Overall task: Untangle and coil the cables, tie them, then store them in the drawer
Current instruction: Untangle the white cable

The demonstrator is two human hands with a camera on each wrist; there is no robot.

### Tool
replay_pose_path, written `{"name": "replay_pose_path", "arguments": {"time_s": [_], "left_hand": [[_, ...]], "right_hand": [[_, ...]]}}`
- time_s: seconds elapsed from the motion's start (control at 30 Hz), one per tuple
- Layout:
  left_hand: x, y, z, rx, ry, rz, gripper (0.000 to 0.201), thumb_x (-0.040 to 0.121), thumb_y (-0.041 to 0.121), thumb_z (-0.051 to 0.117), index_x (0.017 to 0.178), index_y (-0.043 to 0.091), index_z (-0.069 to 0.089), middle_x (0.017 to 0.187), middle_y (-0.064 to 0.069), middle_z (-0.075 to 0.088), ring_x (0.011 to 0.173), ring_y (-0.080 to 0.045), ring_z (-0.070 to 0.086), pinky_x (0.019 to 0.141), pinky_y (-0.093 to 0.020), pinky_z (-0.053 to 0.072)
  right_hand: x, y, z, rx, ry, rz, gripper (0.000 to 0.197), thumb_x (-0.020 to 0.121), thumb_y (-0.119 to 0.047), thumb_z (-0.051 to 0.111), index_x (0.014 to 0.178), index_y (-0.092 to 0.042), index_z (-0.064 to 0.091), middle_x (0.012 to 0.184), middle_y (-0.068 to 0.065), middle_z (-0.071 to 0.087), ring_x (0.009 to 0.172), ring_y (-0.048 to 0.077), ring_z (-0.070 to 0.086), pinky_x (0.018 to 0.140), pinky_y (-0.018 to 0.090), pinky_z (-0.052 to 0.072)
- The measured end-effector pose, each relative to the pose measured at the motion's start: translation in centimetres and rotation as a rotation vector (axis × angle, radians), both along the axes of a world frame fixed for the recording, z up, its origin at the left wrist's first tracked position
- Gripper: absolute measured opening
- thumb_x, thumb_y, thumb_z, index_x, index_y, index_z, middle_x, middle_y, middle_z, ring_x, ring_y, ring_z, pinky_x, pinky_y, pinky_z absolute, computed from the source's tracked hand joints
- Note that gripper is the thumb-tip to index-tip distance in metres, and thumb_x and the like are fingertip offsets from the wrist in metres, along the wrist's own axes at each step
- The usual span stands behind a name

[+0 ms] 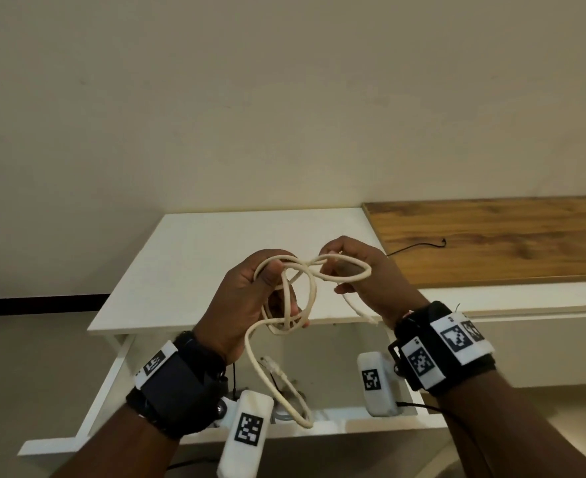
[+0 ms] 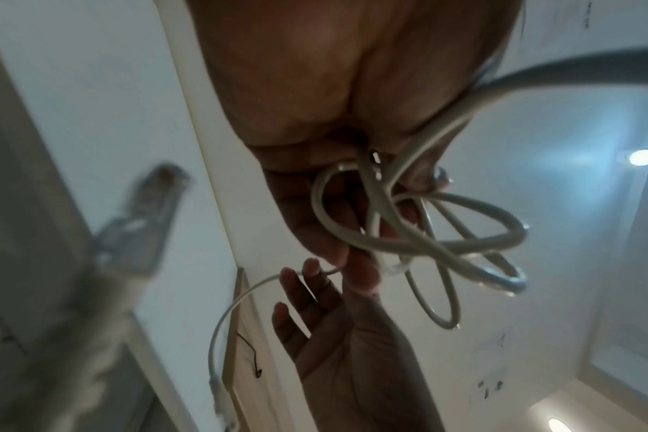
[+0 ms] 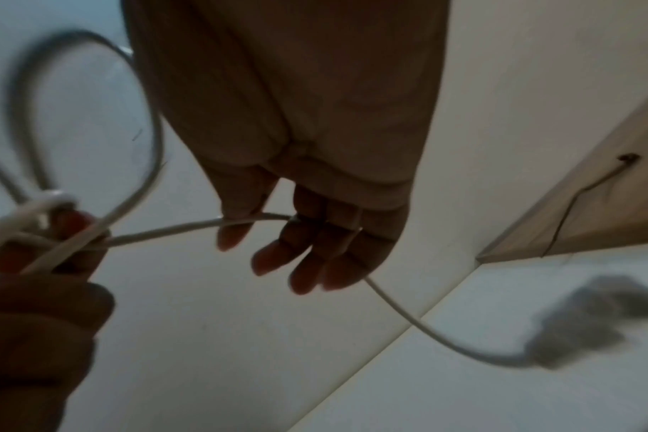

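Observation:
A cream cable [image 1: 353, 278] hangs in loops between both hands above the open drawer [image 1: 336, 424]. My left hand [image 1: 284, 294] grips several bunched loops; in the left wrist view they fan out of the left hand [image 2: 315, 222] as the cable [image 2: 481, 242]. My right hand [image 1: 336, 270] holds one loop to the right, with the cable [image 3: 167, 231] running between thumb and fingers of the right hand [image 3: 278, 242]. A long tail [image 1: 260, 370] sags into the drawer. A blurred clear plug [image 3: 592, 321] dangles from the strand past the right hand.
The white table top [image 1: 215, 243] lies beyond the hands, the drawer pulled out beneath it. More cable [image 1: 281, 415] lies in the drawer. A wooden surface [image 1: 491, 243] to the right carries a thin black wire [image 1: 415, 248]. A plain wall stands behind.

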State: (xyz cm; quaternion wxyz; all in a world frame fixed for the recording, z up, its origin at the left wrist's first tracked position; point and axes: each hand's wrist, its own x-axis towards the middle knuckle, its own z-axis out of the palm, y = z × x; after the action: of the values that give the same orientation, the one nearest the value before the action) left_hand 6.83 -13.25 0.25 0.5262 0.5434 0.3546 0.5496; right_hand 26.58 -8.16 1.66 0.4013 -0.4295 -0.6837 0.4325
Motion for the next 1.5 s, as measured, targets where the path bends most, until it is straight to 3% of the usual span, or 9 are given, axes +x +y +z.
{"name": "replay_pose_path", "arguments": {"time_s": [0.2, 0.3, 0.47, 0.63, 0.87, 1.07, 1.27, 1.4, 1.5], "left_hand": [[0.0, 0.8, -0.7, 0.04, 0.108, 0.338, 0.019, 0.1, 0.013, 0.053, 0.09, 0.001, 0.062, 0.053, -0.015, 0.052, 0.048, -0.029, 0.055, 0.049, -0.031, 0.052], [-0.4, 1.0, -0.7, 0.114, 0.219, 0.424, 0.018, 0.1, 0.011, 0.054, 0.087, 0.009, 0.066, 0.05, -0.007, 0.054, 0.049, -0.031, 0.059, 0.052, -0.036, 0.055], [-0.1, 0.7, -0.5, 0.2, 0.281, 0.457, 0.018, 0.1, 0.014, 0.055, 0.089, 0.011, 0.07, 0.057, 0.003, 0.06, 0.045, -0.014, 0.052, 0.051, -0.029, 0.048], [0.2, 0.6, -0.1, 0.123, 0.252, 0.446, 0.018, 0.1, 0.014, 0.053, 0.092, 0.011, 0.069, 0.061, 0.007, 0.066, 0.046, -0.024, 0.063, 0.048, -0.032, 0.051], [-0.3, 0.8, -0.3, -0.008, 0.17, 0.463, 0.018, 0.1, 0.019, 0.054, 0.092, 0.013, 0.069, 0.081, -0.01, 0.07, 0.05, -0.035, 0.066, 0.048, -0.038, 0.054], [-0.1, 1.1, -0.4, -0.083, 0.097, 0.513, 0.02, 0.102, 0.022, 0.051, 0.101, 0.016, 0.069, 0.072, -0.003, 0.066, 0.048, -0.025, 0.066, 0.042, -0.034, 0.054], [-3.2, 2.7, -1.2, -0.322, -0.087, 0.634, 0.024, 0.104, 0.03, 0.047, 0.104, 0.014, 0.065, 0.059, -0.002, 0.046, 0.043, -0.017, 0.057, 0.043, -0.026, 0.048], [-3.9, 2.6, -1.5, -0.147, 0.085, 0.727, 0.02, 0.103, 0.027, 0.051, 0.097, 0.017, 0.067, 0.052, 0.0, 0.05, 0.046, -0.02, 0.053, 0.042, -0.029, 0.05], [-3.6, 2.4, -1.4, 0.093, 0.347, 0.711, 0.017, 0.101, 0.024, 0.054, 0.094, 0.021, 0.068, 0.055, 0.008, 0.059, 0.044, -0.017, 0.058, 0.044, -0.028, 0.051]], "right_hand": [[-0.9, -1.5, 1.3, 0.445, -0.076, -0.539, 0.019, 0.1, -0.028, 0.051, 0.087, -0.019, 0.062, 0.071, -0.008, 0.063, 0.069, 0.011, 0.061, 0.063, 0.025, 0.047], [-3.0, -4.4, 3.7, 0.79, -0.064, -0.432, 0.023, 0.097, -0.029, 0.055, 0.083, -0.015, 0.066, 0.067, -0.009, 0.061, 0.061, 0.005, 0.055, 0.055, 0.017, 0.042], [-5.6, -5.7, 1.3, 0.63, -0.672, -0.199, 0.019, 0.093, -0.034, 0.062, 0.112, -0.028, 0.065, 0.095, -0.01, 0.07, 0.083, 0.008, 0.061, 0.071, 0.024, 0.05], [-6.1, -5.3, 0.3, 0.729, -0.572, -0.365, 0.022, 0.083, -0.021, 0.075, 0.098, -0.017, 0.06, 0.083, -0.001, 0.063, 0.06, 0.012, 0.051, 0.049, 0.02, 0.04], [-5.6, -4.5, -0.1, 0.794, -0.576, -0.421, 0.016, 0.08, -0.021, 0.078, 0.079, -0.016, 0.062, 0.078, -0.002, 0.056, 0.065, 0.017, 0.049, 0.049, 0.026, 0.039], [-5.7, -3.7, -1.3, 0.594, -0.139, -0.363, 0.021, 0.081, -0.009, 0.076, 0.081, -0.019, 0.057, 0.081, -0.013, 0.05, 0.075, 0.003, 0.047, 0.067, 0.012, 0.035], [-5.9, -4.7, 1.1, -0.057, 0.502, 0.1, 0.01, 0.093, -0.016, 0.06, 0.087, -0.011, 0.054, 0.071, 0.006, 0.057, 0.062, 0.009, 0.043, 0.061, 0.025, 0.037], [-4.6, -3.7, 1.3, -0.275, 0.314, 0.09, 0.054, 0.09, -0.066, 0.05, 0.107, -0.017, 0.067, 0.059, 0.004, 0.055, 0.059, 0.016, 0.037, 0.065, 0.033, 0.031], [-3.3, -2.9, 1.0, -0.453, 0.233, -0.074, 0.06, 0.091, -0.069, 0.043, 0.108, -0.018, 0.069, 0.054, 0.005, 0.055, 0.052, 0.015, 0.036, 0.06, 0.031, 0.029]]}}
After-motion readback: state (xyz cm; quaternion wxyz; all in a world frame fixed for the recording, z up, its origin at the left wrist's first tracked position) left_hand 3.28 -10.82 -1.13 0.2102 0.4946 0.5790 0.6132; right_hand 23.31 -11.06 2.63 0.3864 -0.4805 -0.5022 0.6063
